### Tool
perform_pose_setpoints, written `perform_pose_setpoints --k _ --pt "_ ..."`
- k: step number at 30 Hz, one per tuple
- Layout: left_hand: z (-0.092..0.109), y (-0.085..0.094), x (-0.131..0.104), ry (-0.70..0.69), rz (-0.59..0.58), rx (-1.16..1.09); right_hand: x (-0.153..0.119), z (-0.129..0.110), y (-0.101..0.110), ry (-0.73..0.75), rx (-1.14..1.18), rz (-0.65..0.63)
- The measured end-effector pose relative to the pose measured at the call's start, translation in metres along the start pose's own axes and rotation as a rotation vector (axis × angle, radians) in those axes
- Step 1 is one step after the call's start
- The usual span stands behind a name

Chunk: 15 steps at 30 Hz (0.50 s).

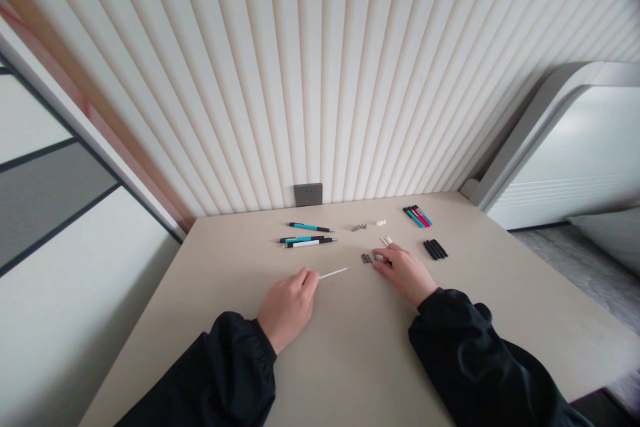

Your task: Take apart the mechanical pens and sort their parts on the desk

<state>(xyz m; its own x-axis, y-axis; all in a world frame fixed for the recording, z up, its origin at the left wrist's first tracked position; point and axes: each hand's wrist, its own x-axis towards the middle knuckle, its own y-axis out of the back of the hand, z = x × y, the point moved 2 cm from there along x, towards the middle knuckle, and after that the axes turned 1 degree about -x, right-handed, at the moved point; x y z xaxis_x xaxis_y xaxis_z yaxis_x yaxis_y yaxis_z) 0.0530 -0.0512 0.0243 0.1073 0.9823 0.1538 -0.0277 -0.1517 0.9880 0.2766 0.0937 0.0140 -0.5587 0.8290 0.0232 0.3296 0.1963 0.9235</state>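
Note:
My left hand (pixel 291 303) is closed in a pinch around one end of a thin white pen refill (pixel 334 273); the refill points right, just above the tabletop. Farther right, my right hand (pixel 403 271) is low over the table, with thumb and forefinger closed on a small grey metal part (pixel 377 257). Beside those fingertips lies a short row of similar grey metal parts (pixel 366 258). White refills (pixel 385 239) show just behind the right hand, which partly hides them. Something dark under its fingers is too small to make out.
Three pens lie at the back left: a turquoise one (pixel 310 227), a second turquoise one (pixel 304 239) and a white one (pixel 309 243). Springs (pixel 359 227), small white pieces (pixel 381 222), coloured barrels (pixel 418 216) and black grips (pixel 435 249) lie towards the right. A socket (pixel 308 194) is behind the table.

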Motion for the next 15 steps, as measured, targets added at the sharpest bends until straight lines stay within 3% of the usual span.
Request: perform_pose_setpoints --k 15 --pt "0.0003 0.0004 0.0 -0.005 -0.004 -0.011 0.0022 -0.0077 -0.0015 0.004 0.006 0.014"
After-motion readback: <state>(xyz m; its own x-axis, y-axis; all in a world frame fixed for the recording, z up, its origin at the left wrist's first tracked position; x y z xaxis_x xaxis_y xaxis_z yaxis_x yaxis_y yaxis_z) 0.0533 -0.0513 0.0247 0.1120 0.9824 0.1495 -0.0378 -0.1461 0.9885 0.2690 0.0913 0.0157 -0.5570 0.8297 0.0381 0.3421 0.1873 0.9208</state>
